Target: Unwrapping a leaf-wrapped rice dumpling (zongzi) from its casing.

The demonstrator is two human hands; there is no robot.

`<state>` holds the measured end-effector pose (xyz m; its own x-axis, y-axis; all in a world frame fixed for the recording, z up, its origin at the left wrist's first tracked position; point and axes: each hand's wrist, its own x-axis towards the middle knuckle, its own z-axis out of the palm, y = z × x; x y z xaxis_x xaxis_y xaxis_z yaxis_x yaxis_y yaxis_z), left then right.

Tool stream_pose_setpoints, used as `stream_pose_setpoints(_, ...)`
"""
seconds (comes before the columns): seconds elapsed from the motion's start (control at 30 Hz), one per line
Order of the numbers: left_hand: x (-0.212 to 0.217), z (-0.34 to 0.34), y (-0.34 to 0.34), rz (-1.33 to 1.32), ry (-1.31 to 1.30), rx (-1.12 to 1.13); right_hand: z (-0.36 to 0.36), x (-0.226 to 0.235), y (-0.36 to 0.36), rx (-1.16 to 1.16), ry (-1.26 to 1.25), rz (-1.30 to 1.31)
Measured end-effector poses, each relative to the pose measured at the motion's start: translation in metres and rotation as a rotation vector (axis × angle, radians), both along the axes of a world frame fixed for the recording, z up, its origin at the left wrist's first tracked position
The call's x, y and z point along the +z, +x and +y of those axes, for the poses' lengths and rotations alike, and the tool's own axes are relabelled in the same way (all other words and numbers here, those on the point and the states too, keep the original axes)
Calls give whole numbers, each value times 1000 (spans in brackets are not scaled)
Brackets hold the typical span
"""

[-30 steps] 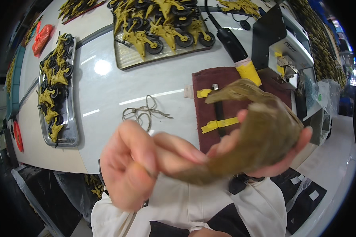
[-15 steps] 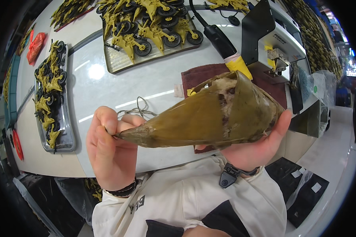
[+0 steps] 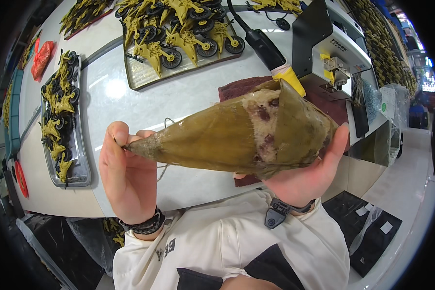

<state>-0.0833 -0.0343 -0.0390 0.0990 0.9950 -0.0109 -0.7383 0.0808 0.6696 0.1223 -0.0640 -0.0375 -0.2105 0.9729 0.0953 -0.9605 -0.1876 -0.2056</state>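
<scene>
A leaf-wrapped rice dumpling (zongzi) [image 3: 203, 137] is held up in front of me, lying sideways. Its olive-brown leaf parts in a band toward the right, where pale sticky rice [image 3: 263, 123] with dark red beans shows. Between thumb and fingers, my left hand [image 3: 128, 176] pinches the narrow leaf tip. My right hand [image 3: 304, 181] cups the broad end from below and the right, its thumb up along the side. Behind the dumpling, parts of a thin string [image 3: 163, 172] stick out; the rest is hidden.
Yellow toy-like parts with black wheels fill a tray [image 3: 139, 83] at the back and a narrow clear tray [image 3: 84, 166] on the left. A black-handled tool [image 3: 266, 50] with yellow tape lies behind, beside a grey-black machine [image 3: 338, 58] and a dark red cloth [image 3: 232, 92].
My left hand has moved left with the leaf tip. The dumpling has shifted left and turned, the leaf gap looks wider with more rice showing, and it covers most of the string.
</scene>
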Motion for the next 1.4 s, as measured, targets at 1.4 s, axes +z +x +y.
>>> stream_pose_setpoints(1.4, 0, -10, 52, 764, 334, 156, -8, -4, -11, -204, -32, -300)
